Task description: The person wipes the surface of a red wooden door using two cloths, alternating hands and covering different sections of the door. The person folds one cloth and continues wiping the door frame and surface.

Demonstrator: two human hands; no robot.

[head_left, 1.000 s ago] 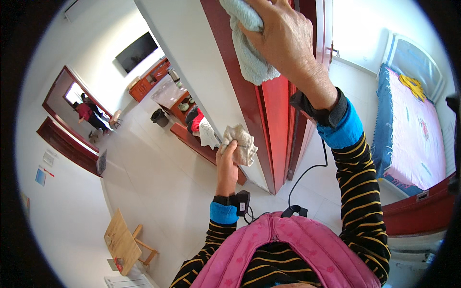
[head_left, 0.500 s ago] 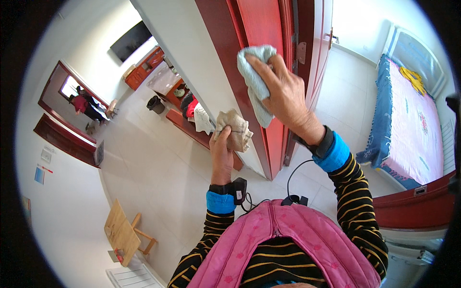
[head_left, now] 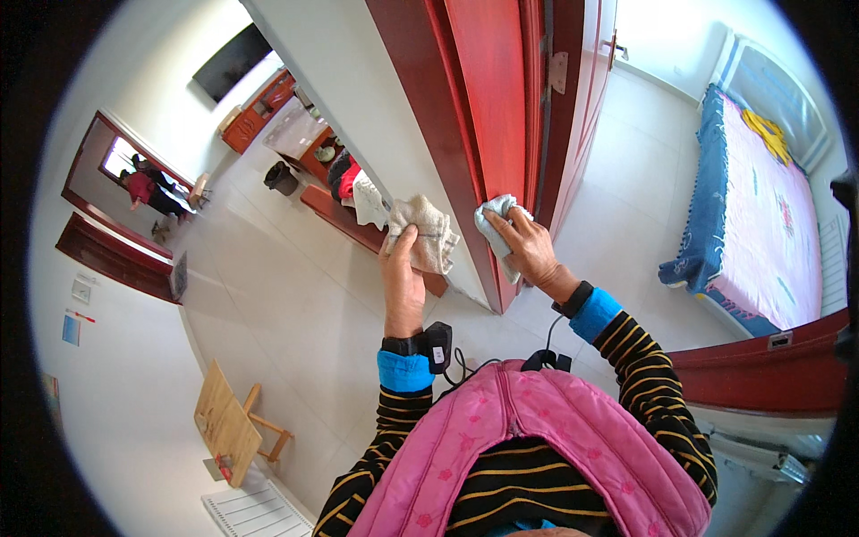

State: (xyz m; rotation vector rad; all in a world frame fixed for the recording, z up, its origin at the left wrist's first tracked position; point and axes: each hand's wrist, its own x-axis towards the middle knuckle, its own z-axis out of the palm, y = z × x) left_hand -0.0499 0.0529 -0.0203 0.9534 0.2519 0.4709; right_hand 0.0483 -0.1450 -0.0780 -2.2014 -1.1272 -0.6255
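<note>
White tiled floor point(head_left: 268, 295) below red door frame point(head_left: 483, 134). Right hand point(head_left: 528, 251) fingers clutching grey cloth point(head_left: 494, 224) against frame; left hand point(head_left: 401, 273) fingers gripping beige rag point(head_left: 425, 233) beside frame.

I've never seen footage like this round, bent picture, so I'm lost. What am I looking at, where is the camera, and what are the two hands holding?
There is no machine here: a person works with two bare hands. The camera sits on the person's head and looks down, so the forearms in striped sleeves come in from the lower edge. Its very wide lens bends straight lines, which is why the walls curve. The left hand grips a crumpled beige cloth. The right hand presses a pale grey-blue cloth against the red door frame. Below is a pale tiled floor with a small wooden folding table. To the right, through the doorway, is a bed with a pink cover. Far left, another person stands in a second doorway.
</note>
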